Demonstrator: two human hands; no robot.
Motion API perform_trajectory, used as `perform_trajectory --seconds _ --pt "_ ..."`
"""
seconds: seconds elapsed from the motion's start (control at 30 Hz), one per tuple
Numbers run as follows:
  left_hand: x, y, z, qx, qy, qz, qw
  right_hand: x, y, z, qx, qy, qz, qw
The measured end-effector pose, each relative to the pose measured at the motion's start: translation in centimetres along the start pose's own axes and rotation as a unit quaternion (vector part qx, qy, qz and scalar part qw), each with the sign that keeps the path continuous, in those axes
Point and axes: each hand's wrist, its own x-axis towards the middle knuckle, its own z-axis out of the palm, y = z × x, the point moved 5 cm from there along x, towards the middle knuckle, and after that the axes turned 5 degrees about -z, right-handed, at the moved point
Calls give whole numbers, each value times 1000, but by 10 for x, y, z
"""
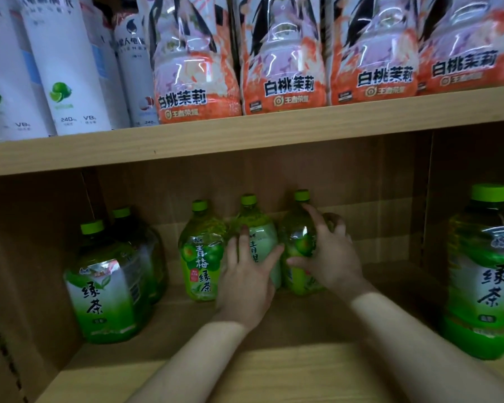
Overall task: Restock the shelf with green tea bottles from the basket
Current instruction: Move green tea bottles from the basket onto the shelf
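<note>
Shelf (402,283) bare rightward: left hand (248,276) presses middle bottle (263,231), right hand (330,258) grips end bottle (296,238).

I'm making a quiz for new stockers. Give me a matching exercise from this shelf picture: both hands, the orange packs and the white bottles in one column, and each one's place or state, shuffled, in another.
Column 1
1. left hand
2. right hand
3. orange packs
4. white bottles

Column 2
A. upper shelf, left end
B. fingers curled round the right back bottle
C. upper shelf, middle to right
D. fingers straight, on the middle back bottle

Pairs: 1-D, 2-B, 3-C, 4-A
</note>
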Motion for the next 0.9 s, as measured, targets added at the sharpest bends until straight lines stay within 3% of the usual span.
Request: perform_trajectory --seconds 0.1,0.23,0.4,0.47,0.53,0.63,0.73,0.8,0.9 --pt "2 4 2 -24 19 30 999 1 -13 7 -82 33 1 996" --pt "4 14 8 50 -16 66 996 7 -8 8 -96 10 -23 995" --pt "4 16 8 95 -50 45 993 -5 7 5 -7 -73 -53 996" --pt "4 17 5 98 -68 38 992 -19 6 -6 36 -66 -53 996" --pt "2 17 2 101 -95 24 990 -39 9 -31 50 4 -36 998" --pt "0 22 -1 69 -132 -10 989 -84 22 -90 41 211 -28 976" --pt "-9 46 -5 -56 -144 -25 988 -128 45 -133 43 344 12 938" --pt "-21 75 -5 -178 -152 -4 972 -140 62 -141 39 368 54 927" --pt "-35 122 -3 -306 -181 22 934 -139 87 -132 74 314 135 937"
